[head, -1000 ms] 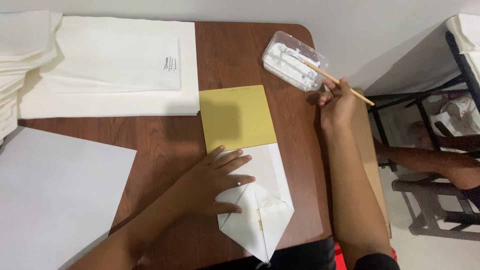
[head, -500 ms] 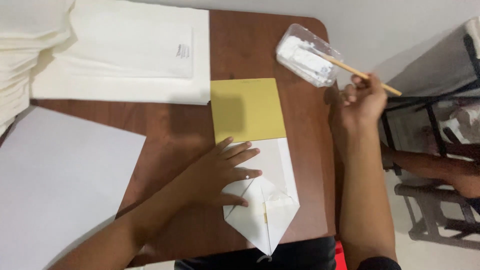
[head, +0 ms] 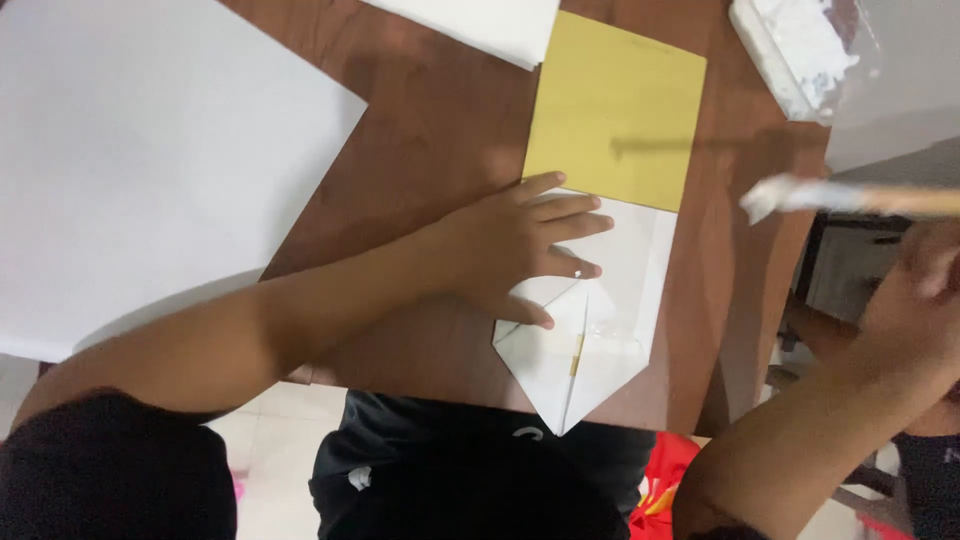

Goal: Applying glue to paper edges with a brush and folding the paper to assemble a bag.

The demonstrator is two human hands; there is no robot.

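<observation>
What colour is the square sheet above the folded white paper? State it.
Yellow; the square sheet shows best in the head view, lying flat on the table.

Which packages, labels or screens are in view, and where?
Clear plastic tub: top right table corner, rectangular, holds white paste.
No labels, signs or screens visible.
Nearby: left hand pressing the folded white paper; right hand holds a paste-tipped stick.

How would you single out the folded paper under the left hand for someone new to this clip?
On the brown table, look at the near edge, just below the yellow sheet. The left hand presses flat on the folded paper. Unlike the flat white sheets around it, it is creased into a downward point.
</observation>
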